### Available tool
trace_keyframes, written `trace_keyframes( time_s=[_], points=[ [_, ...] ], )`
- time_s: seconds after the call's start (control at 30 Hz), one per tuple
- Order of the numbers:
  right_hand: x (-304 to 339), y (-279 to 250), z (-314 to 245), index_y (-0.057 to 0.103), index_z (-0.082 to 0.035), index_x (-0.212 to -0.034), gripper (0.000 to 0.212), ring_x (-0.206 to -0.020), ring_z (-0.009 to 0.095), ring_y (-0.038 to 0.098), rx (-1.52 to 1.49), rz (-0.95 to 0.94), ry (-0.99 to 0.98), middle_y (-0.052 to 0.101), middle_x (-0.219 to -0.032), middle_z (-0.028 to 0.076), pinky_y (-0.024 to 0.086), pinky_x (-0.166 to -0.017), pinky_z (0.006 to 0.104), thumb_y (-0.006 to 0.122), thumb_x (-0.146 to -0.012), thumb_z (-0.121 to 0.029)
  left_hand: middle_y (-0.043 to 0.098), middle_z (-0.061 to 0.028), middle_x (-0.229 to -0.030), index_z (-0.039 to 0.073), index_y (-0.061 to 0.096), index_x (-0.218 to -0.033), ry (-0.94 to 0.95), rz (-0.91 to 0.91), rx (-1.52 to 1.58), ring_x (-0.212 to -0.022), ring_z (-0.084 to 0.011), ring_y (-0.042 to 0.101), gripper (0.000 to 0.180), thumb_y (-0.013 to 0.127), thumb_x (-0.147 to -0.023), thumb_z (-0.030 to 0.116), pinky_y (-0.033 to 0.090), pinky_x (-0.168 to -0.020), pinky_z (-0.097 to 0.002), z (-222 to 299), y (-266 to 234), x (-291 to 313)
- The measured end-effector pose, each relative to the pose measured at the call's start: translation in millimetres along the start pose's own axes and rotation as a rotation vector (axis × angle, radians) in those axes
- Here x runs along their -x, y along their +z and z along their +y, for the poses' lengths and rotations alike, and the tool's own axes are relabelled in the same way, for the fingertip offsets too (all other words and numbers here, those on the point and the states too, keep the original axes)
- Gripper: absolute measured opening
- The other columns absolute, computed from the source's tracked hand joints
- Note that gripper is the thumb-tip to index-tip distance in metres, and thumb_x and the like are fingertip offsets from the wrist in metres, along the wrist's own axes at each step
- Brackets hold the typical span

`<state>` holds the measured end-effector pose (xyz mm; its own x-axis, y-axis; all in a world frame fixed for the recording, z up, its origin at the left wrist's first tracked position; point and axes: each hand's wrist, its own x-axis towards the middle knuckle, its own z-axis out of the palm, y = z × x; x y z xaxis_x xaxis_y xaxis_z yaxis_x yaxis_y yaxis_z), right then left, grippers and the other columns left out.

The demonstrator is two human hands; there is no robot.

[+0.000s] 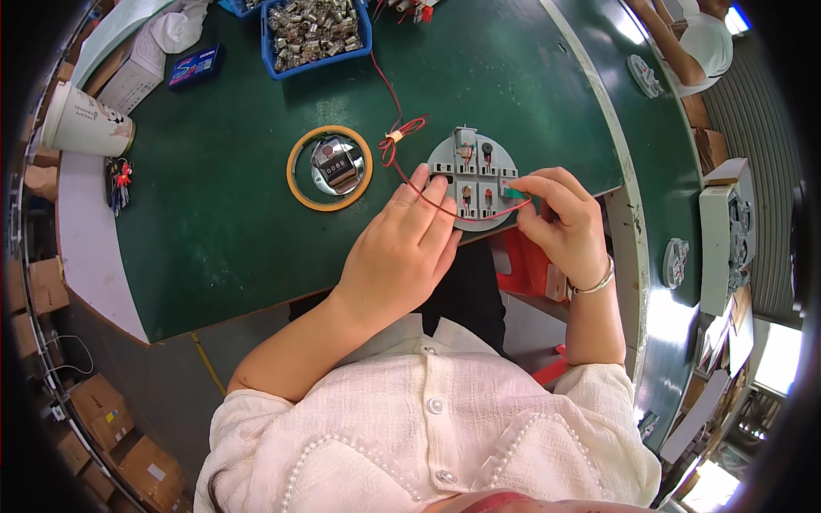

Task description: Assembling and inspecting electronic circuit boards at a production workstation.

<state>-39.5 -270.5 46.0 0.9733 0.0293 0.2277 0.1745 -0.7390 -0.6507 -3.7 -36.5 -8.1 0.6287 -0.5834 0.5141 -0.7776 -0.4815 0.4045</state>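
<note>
Right grip (564, 227) pinches the end of a thin red wire (476, 220), close beside a small green part (511, 193). Left grip (393, 248) is loose, with its fingers stretched out and touching the round grey board (506, 156). That board lies on the green desk (222, 197), between the two hands, near the edge by the person. Little metal and plastic parts sit in it. The wire crosses the left fingers and goes to a looped bunch at ten o'clock from the board, tied with a pale band (395, 135).

At nine o'clock is a yellow-brown ring (366, 178). Inside it sits a shiny round thing (328, 154) with a dark little window that shows a row of white numbers. Between ten and eleven o'clock is a blue tray (321, 66), full of small glass and metal bits (312, 30).

Farther off, at ten o'clock, lies a dark blue box (197, 67) with bright printing and a pale label patch. Just past it is a white box (137, 77) with small, blurry print. Out at nine o'clock, a white paper cup (85, 124) tips over, with dark letters and a little picture on its side.
</note>
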Motion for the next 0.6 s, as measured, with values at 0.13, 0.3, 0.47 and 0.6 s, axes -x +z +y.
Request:
trace_keyframes(
  time_s=[0.13,0.3,0.47,0.6],
  points=[
    [-1.2,-3.4,-2.6,0.075,-0.002,-0.107,0.029,-0.065,0.006,0.053,-0.024,-0.027,0.032,0.068,-0.1,0.004,0.045,-0.059,0.0227,0.068,-0.08,0.007,0.062,-0.0188,-0.132,-0.002,0.063,-0.12,-0.01,-0.002,-0.001,-0.131,-0.0392,0.059,0.04,0.077,-0.086,0.012,0.055,-0.102,-0.044,-0.3,0.5,1.4],
    [-1.8,-4.0,7.1,0.074,-0.002,-0.107,0.028,-0.066,0.005,0.053,-0.149,-0.031,0.222,0.067,-0.099,0.002,0.044,-0.059,0.0227,0.067,-0.082,0.008,0.061,-0.0188,-0.133,-0.001,0.06,-0.122,-0.001,-0.008,0.011,-0.131,-0.0396,0.058,0.042,0.077,-0.087,0.013,0.055,-0.102,-0.044,-2.5,0.7,-0.5],
    [-0.7,1.0,27.0,0.075,-0.002,-0.107,0.028,-0.067,0.004,0.053,-0.244,-0.012,0.154,0.067,-0.097,0.001,0.043,-0.059,0.0222,0.067,-0.082,0.008,0.061,-0.0185,-0.133,-0.001,0.06,-0.123,-0.005,-0.01,0.014,-0.132,-0.0396,0.058,0.042,0.076,-0.087,0.012,0.055,-0.102,-0.0436,-1.3,1.5,0.8],
    [4.0,5.0,9.6,0.075,-0.002,-0.107,0.028,-0.066,0.005,0.053,-0.11,0.022,0.096,0.067,-0.097,0.002,0.044,-0.059,0.0224,0.068,-0.082,0.008,0.061,-0.0185,-0.133,-0.001,0.061,-0.123,-0.003,-0.013,0.0,-0.132,-0.0395,0.058,0.042,0.076,-0.087,0.012,0.054,-0.103,-0.0434,-0.8,-0.4,1.1]
  ],
)
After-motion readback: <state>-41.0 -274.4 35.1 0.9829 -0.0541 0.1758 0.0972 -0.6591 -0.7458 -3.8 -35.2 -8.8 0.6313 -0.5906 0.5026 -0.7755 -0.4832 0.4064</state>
